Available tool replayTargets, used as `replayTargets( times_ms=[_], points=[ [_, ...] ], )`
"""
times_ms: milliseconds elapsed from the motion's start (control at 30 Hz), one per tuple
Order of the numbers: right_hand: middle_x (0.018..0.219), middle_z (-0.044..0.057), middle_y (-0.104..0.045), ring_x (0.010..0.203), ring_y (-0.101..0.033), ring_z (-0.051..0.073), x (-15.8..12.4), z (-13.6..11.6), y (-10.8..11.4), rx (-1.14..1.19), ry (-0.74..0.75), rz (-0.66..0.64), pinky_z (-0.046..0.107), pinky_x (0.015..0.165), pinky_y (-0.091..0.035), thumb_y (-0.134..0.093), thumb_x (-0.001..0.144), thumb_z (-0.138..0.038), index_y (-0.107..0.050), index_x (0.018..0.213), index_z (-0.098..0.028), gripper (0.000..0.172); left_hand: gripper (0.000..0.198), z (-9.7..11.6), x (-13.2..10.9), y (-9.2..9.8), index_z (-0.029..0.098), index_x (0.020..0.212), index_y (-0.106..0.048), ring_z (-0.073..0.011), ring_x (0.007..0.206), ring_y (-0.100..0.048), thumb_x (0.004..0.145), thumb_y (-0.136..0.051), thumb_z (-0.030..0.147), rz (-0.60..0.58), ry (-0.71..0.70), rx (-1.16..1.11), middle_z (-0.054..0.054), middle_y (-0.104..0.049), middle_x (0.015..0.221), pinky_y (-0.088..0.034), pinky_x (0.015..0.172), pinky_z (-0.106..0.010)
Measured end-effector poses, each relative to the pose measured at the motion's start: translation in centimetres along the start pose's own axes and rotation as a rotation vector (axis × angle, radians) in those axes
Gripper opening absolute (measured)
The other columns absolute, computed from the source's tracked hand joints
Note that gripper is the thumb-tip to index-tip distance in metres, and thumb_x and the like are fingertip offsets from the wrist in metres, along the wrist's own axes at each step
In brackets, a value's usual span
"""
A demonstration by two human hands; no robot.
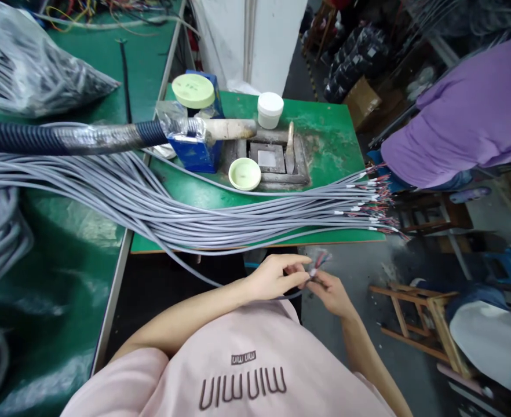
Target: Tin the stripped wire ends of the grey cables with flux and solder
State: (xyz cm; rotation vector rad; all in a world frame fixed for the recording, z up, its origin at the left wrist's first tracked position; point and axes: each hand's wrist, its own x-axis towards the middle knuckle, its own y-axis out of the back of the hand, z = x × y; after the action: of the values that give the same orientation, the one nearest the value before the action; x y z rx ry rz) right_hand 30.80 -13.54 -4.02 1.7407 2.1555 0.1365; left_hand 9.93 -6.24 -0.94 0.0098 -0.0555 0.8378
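Note:
A grey cable [194,271] runs down from the bundle on the table to my two hands, held low in front of my body. My left hand [277,275] pinches the cable close to its stripped end, index finger stretched out above. Beside it, my right hand [330,288] has thumb and fingers closed at the same end, where thin coloured wires [321,259] fan out, blurred. Just beyond lies a thick bundle of grey cables [247,217], their stripped ends [379,200] with white sleeves and fine red and dark wires at the table's right edge.
Behind the bundle stand a solder pot [269,158], a white lidded jar [270,110], a pale green dish [244,174] and a blue box [194,152] under a ribbed hose [125,137]. A bag of cables [33,63] lies far left. People sit at right near a wooden stool [416,318].

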Motion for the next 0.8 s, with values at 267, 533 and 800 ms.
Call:
replayTargets(
  times_ms=[267,533,800],
  points=[
    [0.052,0.006,-0.067,0.045,-0.062,0.017,-5.7,8.6,0.3,0.103,-0.445,0.158,0.03,0.048,-0.053,-0.07,0.07,-0.057,-0.066,0.061,-0.013,0.045,0.035,-0.6,1.2,2.3,0.016,0.124,-0.058,-0.0256,0.101,-0.057,0.092,-0.047,0.024,0.123,-0.243,0.994,-0.014,-0.064,0.118,-0.042,0.08,-0.038],
    [0.077,0.006,-0.074,0.061,-0.067,0.012,2.0,0.5,-2.6,0.514,-0.22,-0.101,0.026,0.062,-0.055,-0.069,0.079,-0.044,-0.067,0.099,-0.014,0.036,0.026,0.7,3.8,1.1,0.013,0.108,-0.063,-0.0251,0.085,-0.059,0.088,-0.045,0.013,0.0,-0.126,1.325,-0.012,-0.064,0.091,-0.04,0.07,-0.036],
    [0.076,0.002,-0.071,0.052,-0.061,0.012,4.6,-3.7,-1.1,0.735,0.049,0.435,0.023,0.045,-0.048,-0.065,0.077,-0.054,-0.057,0.098,-0.02,0.04,0.015,2.8,3.0,2.1,0.018,0.092,-0.065,-0.0166,0.077,-0.059,0.08,-0.056,0.015,-0.03,-0.153,0.866,-0.003,-0.062,0.082,-0.044,0.07,-0.027]
  ],
)
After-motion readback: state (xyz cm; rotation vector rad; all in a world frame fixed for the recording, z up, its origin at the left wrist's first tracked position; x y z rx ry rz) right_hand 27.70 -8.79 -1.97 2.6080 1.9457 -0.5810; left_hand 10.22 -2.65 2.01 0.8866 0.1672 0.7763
